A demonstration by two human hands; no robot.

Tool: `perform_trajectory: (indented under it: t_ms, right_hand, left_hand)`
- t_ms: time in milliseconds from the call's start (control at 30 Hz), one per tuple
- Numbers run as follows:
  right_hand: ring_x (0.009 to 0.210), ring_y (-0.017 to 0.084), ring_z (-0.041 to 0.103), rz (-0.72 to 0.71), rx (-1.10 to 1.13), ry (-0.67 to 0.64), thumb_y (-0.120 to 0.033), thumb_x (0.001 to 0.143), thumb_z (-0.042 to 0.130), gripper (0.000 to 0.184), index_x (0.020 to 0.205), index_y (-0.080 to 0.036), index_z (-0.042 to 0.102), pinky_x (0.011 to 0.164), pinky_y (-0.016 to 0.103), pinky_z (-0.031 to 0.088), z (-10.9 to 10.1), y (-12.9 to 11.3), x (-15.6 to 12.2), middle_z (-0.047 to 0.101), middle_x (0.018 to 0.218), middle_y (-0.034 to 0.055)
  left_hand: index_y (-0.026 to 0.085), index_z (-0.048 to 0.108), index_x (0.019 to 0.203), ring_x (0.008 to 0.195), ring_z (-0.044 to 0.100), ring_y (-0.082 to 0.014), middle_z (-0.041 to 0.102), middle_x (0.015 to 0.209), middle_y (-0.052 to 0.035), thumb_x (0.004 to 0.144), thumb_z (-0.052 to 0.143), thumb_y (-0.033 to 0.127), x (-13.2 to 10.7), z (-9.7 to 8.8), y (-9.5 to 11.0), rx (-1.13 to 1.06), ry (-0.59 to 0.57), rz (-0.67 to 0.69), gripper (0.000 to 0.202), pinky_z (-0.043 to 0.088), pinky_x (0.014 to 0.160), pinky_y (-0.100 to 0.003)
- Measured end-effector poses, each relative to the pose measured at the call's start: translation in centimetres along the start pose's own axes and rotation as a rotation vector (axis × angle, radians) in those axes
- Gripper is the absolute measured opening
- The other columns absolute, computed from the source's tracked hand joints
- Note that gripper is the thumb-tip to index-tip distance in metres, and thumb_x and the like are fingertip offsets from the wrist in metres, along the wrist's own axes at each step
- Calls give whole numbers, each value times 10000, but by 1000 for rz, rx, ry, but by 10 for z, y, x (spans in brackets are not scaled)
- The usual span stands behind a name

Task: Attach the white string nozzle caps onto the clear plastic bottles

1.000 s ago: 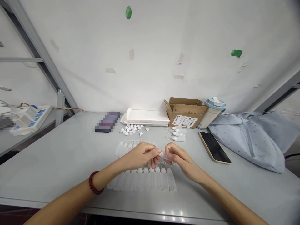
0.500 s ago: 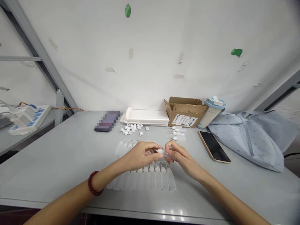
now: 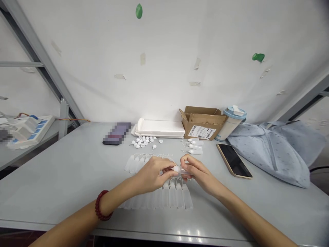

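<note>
Between my hands, above the middle of the table, is a small translucent plastic bottle (image 3: 184,171) lying sideways. My right hand (image 3: 196,170) is closed round its body. The fingers of my left hand (image 3: 156,173) pinch the white cap (image 3: 176,168) at the bottle's neck, and a thin white cord shows near it. Under and behind my left hand lie two rows of similar bottles, the front row (image 3: 173,198) and the back row (image 3: 133,164), partly hidden by the hand and forearm. Loose white caps (image 3: 144,141) are heaped farther back.
Several small bottles (image 3: 195,146) lie before an open cardboard box (image 3: 203,125). A stack of white packets (image 3: 159,127) rests against the wall. To the right are a lidded cup (image 3: 231,125), a phone (image 3: 234,161) and blue cloth (image 3: 269,154). Another phone-like object (image 3: 117,133) lies left.
My left fingers have shifted slightly round the cap, and the left wrist sits a little lower. My right hand keeps its hold on the bottle. The view has shifted slightly.
</note>
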State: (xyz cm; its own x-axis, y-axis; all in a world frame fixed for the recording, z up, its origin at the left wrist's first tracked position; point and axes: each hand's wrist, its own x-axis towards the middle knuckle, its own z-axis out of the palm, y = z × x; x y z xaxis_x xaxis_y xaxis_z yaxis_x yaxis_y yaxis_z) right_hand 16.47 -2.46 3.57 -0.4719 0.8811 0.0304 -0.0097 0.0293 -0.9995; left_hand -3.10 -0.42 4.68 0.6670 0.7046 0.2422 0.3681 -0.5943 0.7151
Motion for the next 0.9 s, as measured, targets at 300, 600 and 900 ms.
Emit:
perform_trajectory:
  t_ms: [300, 600, 900]
  right_hand:
    - [569, 107, 367, -13, -55, -5, -382, 901, 418, 193, 821, -206, 411, 585, 253, 323, 3, -4, 0, 409, 595, -56]
    - [698, 151, 495, -171, -592, 190, -364, 882, 480, 214, 1011, -204, 539, 609, 264, 402, -2, 0, -2, 587, 838, 33]
    - [601, 128, 485, -175, -606, 183, -409, 899, 435, 304, 874, -174, 627, 579, 252, 365, -2, -1, -2, 584, 684, 5]
  left_hand:
    - [139, 588, 722, 559, 555, -109, 608, 643, -15, 904, 419, 404, 0, 0, 1, -311, -185, -213, 363, 404, 506, -198]
    - [119, 575, 666, 442, 531, -101, 543, 508, 11, 873, 462, 455, 7, -4, -6, -643, -112, -369, 410, 429, 485, -224]
    - [126, 551, 557, 433, 470, -87, 514, 482, 14, 857, 494, 398, 6, -2, -2, -458, -40, -321, 409, 387, 475, -218]
